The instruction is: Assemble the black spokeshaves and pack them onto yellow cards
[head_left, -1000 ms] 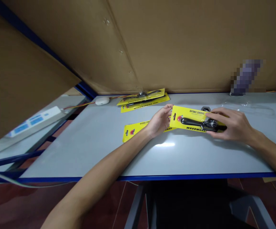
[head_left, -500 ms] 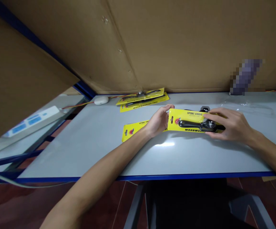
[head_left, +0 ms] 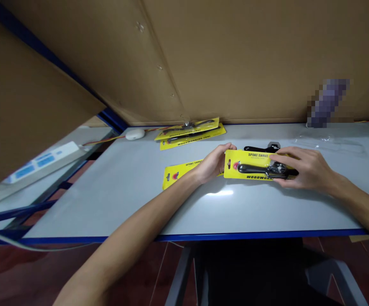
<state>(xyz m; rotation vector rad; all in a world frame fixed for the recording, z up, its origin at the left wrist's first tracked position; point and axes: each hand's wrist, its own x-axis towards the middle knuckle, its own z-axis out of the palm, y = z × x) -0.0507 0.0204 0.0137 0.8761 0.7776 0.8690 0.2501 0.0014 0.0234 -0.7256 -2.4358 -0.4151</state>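
Note:
A yellow spoke shave card [head_left: 251,165] with a black tool on its face is held just above the grey table [head_left: 139,191], near the middle. My left hand [head_left: 212,163] pinches the card's left end. My right hand [head_left: 302,169] grips its right end, fingers curled over the black tool. A second yellow card [head_left: 179,172] lies flat under my left wrist. A loose black tool part [head_left: 260,148] shows just behind the held card.
Two more yellow packaged cards [head_left: 190,131] lie stacked at the table's back edge, beside a small white object [head_left: 135,134] with a red and yellow wire. Clear plastic [head_left: 330,142] lies back right. Cardboard walls stand behind and left. A white power strip [head_left: 40,161] lies on the left bench.
Both hands have shifted the held card slightly left and levelled it. The black part behind it now shows more.

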